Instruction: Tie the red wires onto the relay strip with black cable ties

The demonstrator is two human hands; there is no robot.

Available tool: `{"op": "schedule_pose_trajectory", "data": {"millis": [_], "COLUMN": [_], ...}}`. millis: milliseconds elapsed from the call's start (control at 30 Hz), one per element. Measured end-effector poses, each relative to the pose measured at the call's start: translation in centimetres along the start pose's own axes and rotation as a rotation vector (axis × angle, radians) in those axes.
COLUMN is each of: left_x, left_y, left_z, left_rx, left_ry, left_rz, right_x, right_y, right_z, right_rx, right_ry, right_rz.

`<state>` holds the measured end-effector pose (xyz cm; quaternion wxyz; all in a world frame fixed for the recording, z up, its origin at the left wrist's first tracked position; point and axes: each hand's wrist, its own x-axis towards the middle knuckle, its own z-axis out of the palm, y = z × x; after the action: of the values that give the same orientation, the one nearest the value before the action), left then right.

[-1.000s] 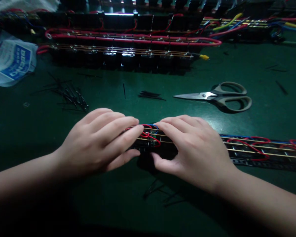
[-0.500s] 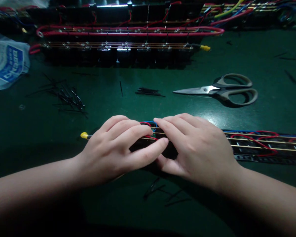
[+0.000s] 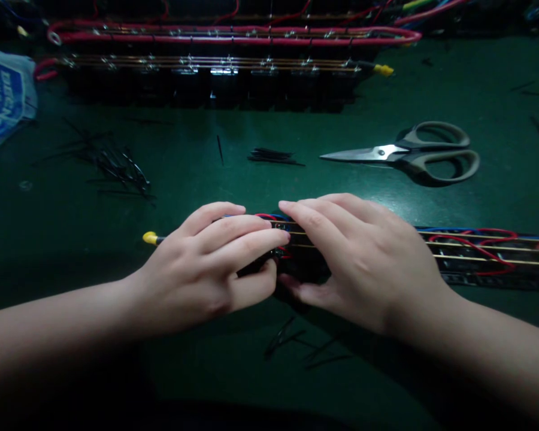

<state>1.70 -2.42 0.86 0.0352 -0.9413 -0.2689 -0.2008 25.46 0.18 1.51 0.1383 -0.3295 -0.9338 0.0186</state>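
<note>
A long black strip assembly (image 3: 480, 254) with brass-coloured rods and red and blue wires lies across the green table. A yellow-capped lead (image 3: 150, 238) sticks out at its left end. My left hand (image 3: 220, 260) is wrapped over the left part of this assembly, thumb at the near side and fingers at the top. Close beside it, my right hand (image 3: 363, 257) grips the assembly, fingers over the far edge and thumb at the near edge. Between the hands a short stretch of rods and wire shows; what lies under the palms is hidden.
Grey-handled scissors (image 3: 408, 154) lie beyond my right hand. Cut black pieces lie in a small bundle (image 3: 273, 157), a loose pile (image 3: 121, 169) and near me (image 3: 296, 344). Further back stands a similar wired assembly (image 3: 206, 66); a printed plastic bag (image 3: 4, 96) sits left.
My left thumb has drawn back and bent down against the assembly's near side. The right hand keeps nearly the same hold. The whole view has shifted slightly, with the background higher.
</note>
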Motion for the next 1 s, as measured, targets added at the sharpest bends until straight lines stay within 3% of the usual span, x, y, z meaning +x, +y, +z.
{"op": "schedule_pose_trajectory", "data": {"millis": [200,433,1000], "left_x": [0.1,-0.2,0.2], "left_y": [0.2,0.5,0.4], "left_z": [-0.3,-0.5,-0.4], "left_rx": [-0.013,0.025,0.049], "left_ry": [-0.048,-0.105,-0.047], "left_rz": [-0.030,-0.021,-0.036], "right_x": [0.0,0.4,0.2], "right_y": [0.0,0.0,0.0], "right_z": [-0.1,-0.7,-0.8], "right_rx": [-0.014,0.169,0.240], "right_ry": [-0.026,0.012,0.056], "right_rz": [0.006,0.038,0.032]}}
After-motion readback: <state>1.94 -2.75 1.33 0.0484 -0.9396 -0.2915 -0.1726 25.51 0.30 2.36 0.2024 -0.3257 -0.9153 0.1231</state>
